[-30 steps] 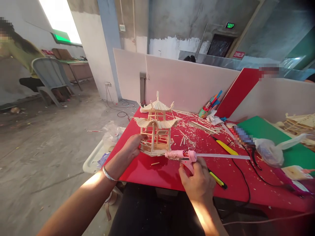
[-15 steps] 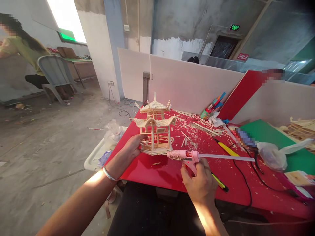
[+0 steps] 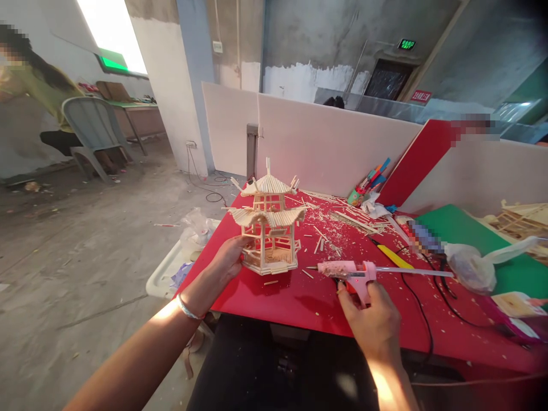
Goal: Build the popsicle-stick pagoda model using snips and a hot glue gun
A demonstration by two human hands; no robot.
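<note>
My left hand [image 3: 229,257] grips the lower left side of a small two-roofed pavilion model [image 3: 278,217] made of thin wooden sticks, and it is held upright near the front of the red table. Some of my left fingers are hidden behind its posts. In my right hand [image 3: 372,314] is a pink hot glue gun [image 3: 346,273], its nozzle pointing left toward the model's base with a gap between them. A long clear glue stick [image 3: 415,272] pokes out of its back. A short loose stick [image 3: 271,282] lies on the table below the model.
Loose sticks and shavings [image 3: 334,228] litter the red table [image 3: 257,305]. A yellow utility knife [image 3: 391,254], black cables, a plastic bag [image 3: 471,268] and a green mat [image 3: 454,228] lie to the right. A pen cup [image 3: 354,197] stands behind. A person [image 3: 38,97] sits at far left.
My right hand has drawn the glue gun to the right, away from the model's base. The model, still in my left hand, has turned and shifted slightly.
</note>
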